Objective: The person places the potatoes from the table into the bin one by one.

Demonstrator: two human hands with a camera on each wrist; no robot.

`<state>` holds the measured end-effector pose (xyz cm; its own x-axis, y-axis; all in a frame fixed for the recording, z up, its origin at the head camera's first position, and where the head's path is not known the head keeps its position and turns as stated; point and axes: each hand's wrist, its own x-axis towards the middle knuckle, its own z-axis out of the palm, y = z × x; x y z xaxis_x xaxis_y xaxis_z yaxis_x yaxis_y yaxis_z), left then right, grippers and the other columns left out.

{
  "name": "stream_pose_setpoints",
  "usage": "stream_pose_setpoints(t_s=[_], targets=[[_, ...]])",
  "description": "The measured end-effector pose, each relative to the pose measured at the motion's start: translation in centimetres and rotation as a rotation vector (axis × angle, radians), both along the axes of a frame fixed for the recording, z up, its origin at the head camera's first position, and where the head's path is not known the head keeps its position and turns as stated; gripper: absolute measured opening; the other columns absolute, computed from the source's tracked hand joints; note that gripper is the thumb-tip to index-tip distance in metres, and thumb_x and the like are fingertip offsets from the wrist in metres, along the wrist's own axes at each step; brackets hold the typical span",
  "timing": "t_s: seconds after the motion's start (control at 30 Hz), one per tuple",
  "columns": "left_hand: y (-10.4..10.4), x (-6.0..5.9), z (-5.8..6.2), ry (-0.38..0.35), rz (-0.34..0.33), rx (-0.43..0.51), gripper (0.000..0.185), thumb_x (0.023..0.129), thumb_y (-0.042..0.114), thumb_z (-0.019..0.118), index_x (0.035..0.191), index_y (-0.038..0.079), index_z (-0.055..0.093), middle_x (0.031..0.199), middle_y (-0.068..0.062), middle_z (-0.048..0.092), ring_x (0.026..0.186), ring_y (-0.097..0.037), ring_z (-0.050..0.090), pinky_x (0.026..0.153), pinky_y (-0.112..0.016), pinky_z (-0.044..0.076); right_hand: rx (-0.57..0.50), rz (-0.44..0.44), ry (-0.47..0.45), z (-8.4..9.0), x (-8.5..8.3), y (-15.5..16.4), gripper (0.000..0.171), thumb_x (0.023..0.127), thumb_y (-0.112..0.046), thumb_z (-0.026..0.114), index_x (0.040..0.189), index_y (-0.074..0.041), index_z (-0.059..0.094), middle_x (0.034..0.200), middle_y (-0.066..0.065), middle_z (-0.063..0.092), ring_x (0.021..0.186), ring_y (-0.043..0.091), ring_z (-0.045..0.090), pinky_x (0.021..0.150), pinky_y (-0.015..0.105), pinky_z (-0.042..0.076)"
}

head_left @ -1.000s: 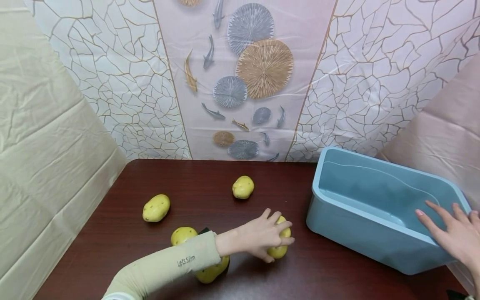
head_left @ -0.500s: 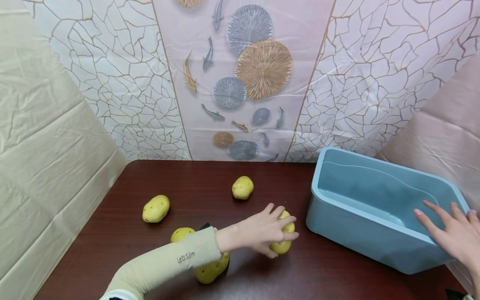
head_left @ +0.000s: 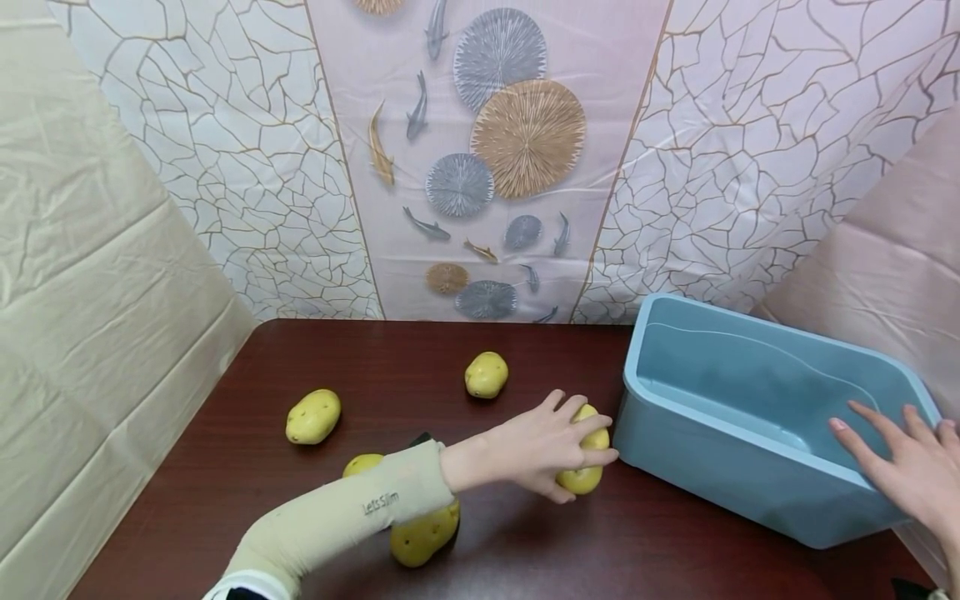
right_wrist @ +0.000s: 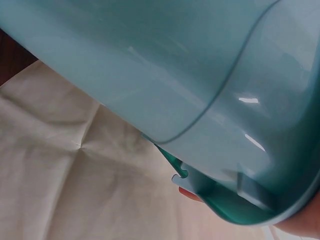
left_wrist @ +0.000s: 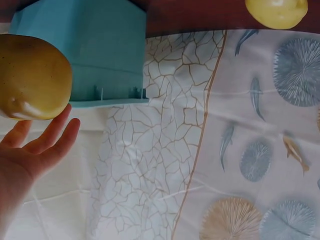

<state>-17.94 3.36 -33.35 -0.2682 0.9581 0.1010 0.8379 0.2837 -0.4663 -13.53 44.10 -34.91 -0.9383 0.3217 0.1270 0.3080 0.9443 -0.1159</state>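
A light blue plastic tub (head_left: 750, 417) stands at the right end of a dark red-brown table (head_left: 525, 550), its long axis running obliquely away from the viewer; its interior shows only bare blue walls and floor, with nothing visible inside. The right hand (head_left: 903, 467) lies on the tub's near right rim with the fingers (head_left: 862, 433) straight and spread, reaching over the rim into the tub; the right wrist view shows only the tub's glossy wall (right_wrist: 175, 65) at close range. The left hand (head_left: 543, 450), extending from a pale green sleeve (head_left: 337, 521), grips a yellow potato (head_left: 585, 462) with fingers curled over its top and the thumb beneath. This held potato lies just beside the tub's near left corner, close to the outer wall but outside it, and appears lifted slightly off the table; in the left wrist view it fills the upper left (left_wrist: 32, 77) above the fingertips (left_wrist: 50, 137), with the tub's end wall (left_wrist: 95, 50) directly behind. Four further potatoes rest on the table: one toward the back centre (head_left: 486, 374), one at the left (head_left: 312, 416), and two partly hidden by the left forearm, one behind the sleeve (head_left: 362, 463) and one in front of it (head_left: 423, 537).
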Motion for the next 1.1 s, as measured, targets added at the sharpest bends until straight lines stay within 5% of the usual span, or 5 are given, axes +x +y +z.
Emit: stream_pose_setpoints(t_s=[0.47,1.1], targets=[[1.4,-0.3,2.2,0.033,0.004,0.045,0.069,0.071,0.067,0.052,0.132,0.036,0.038,0.137,0.0,0.036,0.114,-0.024,0.038,0.081,-0.033,0.037,-0.004,-0.006,-0.011,0.1,0.0,-0.1,0.087,0.086,-0.064,0.019,0.133,0.009,0.022,0.132,0.045,0.001,0.127,0.055,-0.007,0.102,0.062,-0.005],[2.5,-1.1,4.1,-0.02,-0.009,0.139,0.067,0.074,0.064,0.051,0.132,0.034,0.038,0.137,-0.002,0.036,0.118,-0.022,0.036,0.085,-0.031,0.037,-0.027,0.0,-0.004,-0.1,-0.2,0.0,0.088,0.086,-0.064,0.018,0.133,0.01,0.021,0.133,0.044,-0.002,0.128,0.053,-0.01,0.102,0.06,-0.008]])
